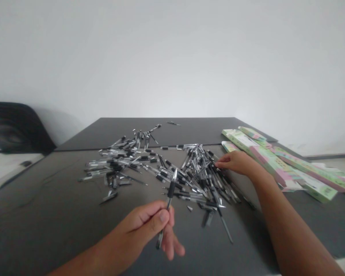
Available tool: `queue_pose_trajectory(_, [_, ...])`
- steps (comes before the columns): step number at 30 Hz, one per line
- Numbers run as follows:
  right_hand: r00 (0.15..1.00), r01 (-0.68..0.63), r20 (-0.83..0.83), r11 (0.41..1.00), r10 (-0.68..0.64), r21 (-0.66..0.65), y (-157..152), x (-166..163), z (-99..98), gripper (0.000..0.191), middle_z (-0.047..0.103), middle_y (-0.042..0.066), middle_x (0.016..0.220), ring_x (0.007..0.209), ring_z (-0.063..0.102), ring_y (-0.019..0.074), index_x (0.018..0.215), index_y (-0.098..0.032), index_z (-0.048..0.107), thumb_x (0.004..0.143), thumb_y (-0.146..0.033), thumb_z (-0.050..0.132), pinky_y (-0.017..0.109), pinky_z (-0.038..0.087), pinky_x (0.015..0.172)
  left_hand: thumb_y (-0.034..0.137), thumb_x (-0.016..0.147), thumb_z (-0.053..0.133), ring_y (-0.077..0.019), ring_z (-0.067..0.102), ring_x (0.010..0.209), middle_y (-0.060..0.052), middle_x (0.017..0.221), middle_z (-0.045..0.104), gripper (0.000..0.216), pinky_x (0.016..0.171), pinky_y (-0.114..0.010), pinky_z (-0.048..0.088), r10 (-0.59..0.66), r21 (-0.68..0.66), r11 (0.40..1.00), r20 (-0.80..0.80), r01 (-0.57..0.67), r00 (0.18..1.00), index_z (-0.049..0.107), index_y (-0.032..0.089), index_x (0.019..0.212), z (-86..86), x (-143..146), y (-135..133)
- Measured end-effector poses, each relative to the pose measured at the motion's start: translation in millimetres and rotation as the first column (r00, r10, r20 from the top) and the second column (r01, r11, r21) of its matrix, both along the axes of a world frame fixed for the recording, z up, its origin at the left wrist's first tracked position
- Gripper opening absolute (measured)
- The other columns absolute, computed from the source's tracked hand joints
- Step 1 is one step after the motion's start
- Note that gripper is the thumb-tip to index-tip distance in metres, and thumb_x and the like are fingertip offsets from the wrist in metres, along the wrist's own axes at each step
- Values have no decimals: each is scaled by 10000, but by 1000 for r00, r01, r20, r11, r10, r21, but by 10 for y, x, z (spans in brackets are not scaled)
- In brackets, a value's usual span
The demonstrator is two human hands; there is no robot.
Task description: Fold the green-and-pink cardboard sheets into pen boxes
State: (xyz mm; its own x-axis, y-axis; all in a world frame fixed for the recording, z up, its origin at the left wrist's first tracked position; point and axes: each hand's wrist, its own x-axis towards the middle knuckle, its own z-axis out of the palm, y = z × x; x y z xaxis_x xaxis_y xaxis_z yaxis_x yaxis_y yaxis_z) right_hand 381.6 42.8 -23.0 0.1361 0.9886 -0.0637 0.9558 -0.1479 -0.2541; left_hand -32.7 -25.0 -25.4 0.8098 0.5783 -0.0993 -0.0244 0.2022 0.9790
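Observation:
My left hand point(152, 226) is closed on a black and clear pen point(170, 195), held upright between thumb and fingers above the near part of the dark table point(45, 214). My right hand point(238, 161) reaches into the right side of a wide heap of pens and pen parts point(166, 168), with its fingertips pinched together at a piece I cannot make out. The heap spreads across the middle of the table, in front of both hands.
Several long green and pink cardboard boxes point(287, 163) lie stacked at the table's right edge. A dark chair back point(14, 126) stands at the far left. A white wall rises behind the table. A few stray pens point(174, 123) lie near the far edge.

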Motion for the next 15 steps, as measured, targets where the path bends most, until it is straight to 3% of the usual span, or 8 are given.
queue_pose_trajectory(10, [1000, -17, 14, 999, 17, 45, -16, -90, 17, 194, 861, 29, 823, 797, 796, 244, 878, -300, 911, 861, -419, 759, 327, 515, 721, 714, 1072, 514, -240, 844, 849, 13, 645, 701, 523, 802, -308, 553, -5, -11, 1000, -26, 4, 1000, 551, 213, 926, -22, 11, -3])
queue_pose_trajectory(15, [1000, 14, -23, 990, -11, 143, -73, -161, 153, 164, 849, 54, 823, 790, 774, 256, 832, -256, 888, 827, -371, 772, 346, 504, 730, 743, 1038, 557, -236, 827, 802, 12, 645, 690, 540, 801, -318, 562, -10, -44, 999, -18, 9, 1000, 557, 215, 927, -20, 37, -1])
